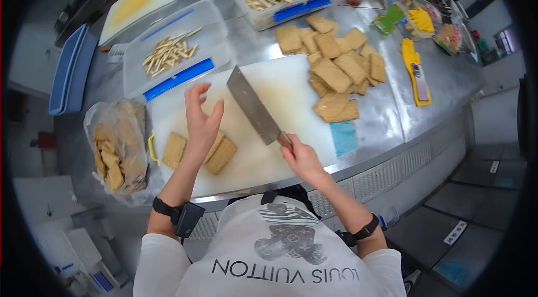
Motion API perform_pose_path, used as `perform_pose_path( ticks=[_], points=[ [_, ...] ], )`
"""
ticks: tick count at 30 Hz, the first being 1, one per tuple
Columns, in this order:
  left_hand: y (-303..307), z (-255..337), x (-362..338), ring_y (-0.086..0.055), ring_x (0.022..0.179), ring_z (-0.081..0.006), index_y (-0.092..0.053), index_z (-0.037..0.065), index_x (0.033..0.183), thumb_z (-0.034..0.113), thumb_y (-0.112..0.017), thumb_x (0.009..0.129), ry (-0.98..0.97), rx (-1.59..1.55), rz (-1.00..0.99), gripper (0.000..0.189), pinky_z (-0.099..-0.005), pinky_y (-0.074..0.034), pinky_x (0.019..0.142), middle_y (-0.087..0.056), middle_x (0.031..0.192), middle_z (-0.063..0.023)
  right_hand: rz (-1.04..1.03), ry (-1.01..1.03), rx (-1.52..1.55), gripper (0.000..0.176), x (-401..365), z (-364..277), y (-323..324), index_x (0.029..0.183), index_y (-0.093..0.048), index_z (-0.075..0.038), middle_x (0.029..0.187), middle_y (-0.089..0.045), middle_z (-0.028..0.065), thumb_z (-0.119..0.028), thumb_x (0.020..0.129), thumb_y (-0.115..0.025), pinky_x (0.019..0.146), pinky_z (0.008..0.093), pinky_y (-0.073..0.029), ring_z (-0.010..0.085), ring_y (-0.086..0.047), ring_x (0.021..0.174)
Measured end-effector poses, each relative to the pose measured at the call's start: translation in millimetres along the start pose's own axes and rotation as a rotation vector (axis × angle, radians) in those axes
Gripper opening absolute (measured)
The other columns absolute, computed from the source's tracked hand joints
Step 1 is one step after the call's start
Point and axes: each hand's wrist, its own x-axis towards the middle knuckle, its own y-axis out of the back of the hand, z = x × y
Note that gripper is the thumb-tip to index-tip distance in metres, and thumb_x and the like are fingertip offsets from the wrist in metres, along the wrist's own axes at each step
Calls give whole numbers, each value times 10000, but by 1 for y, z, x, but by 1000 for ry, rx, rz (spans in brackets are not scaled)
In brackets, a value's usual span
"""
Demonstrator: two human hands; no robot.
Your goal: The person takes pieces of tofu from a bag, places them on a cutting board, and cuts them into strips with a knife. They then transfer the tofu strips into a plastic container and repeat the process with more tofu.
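Observation:
My right hand (302,158) is wrapped round the handle of a cleaver (253,107), whose broad blade points up and left above the white cutting board (269,173). My left hand (202,117) is raised over the board with fingers apart, holding nothing, left of the blade. Below it, brown square slabs that look like dried tofu (222,157) lie on the board, partly hidden by my left forearm. One more slab (174,149) rests near the board's yellow handle. A large pile of similar slabs (339,67) covers the board's right edge and the table beside it.
A clear tub (252,19) heaped with cut strips stands at the back. Some strips lie in a shallow clear lid (131,72). A plastic bag of brown slabs (134,145) sits at left, blue trays (70,72) beyond it. Yellow gloves (412,67) lie at right.

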Motion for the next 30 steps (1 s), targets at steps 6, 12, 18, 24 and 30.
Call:
perform_pose_path(
  ticks=[6,12,18,24,30],
  points=[
    [21,-64,-112,-419,1092,-351,-390,41,1286,259,-774,579,-44,651,-257,833,-439,-363,912,-427,1173,-185,-88,89,20,303,10,-23,4,1108,-441,-18,837,-589,228,-66,825,-535,634,434,-469,402,-582,742],
    [-14,-70,-117,-409,1101,-361,-433,61,1254,173,-738,591,4,432,-179,739,-443,-359,910,-396,1219,-193,-151,126,-69,306,16,-32,-3,1121,-437,-29,880,-595,204,-75,834,-535,650,423,-475,386,-587,771],
    [0,-70,-132,-410,1080,-363,-449,98,1241,154,-732,595,-38,426,-228,708,-445,-364,892,-387,1233,-177,-274,211,-89,270,9,-33,-7,1086,-438,-37,893,-595,184,-83,838,-534,636,422,-481,377,-591,759],
    [-24,-62,-127,-413,1083,-366,-473,80,1193,192,-746,595,-33,446,-163,667,-456,-374,880,-397,1230,-184,-298,243,-242,292,21,-38,-6,1101,-439,-45,880,-600,188,-82,828,-538,636,406,-494,354,-607,748],
    [-26,-70,-110,-455,1058,-340,-549,57,1084,205,-738,624,-312,397,-134,519,-436,-402,859,-481,1139,-156,-247,233,-443,302,18,-49,-33,1112,-459,-45,890,-607,202,-89,818,-513,606,444,-498,369,-606,670]
  ],
)
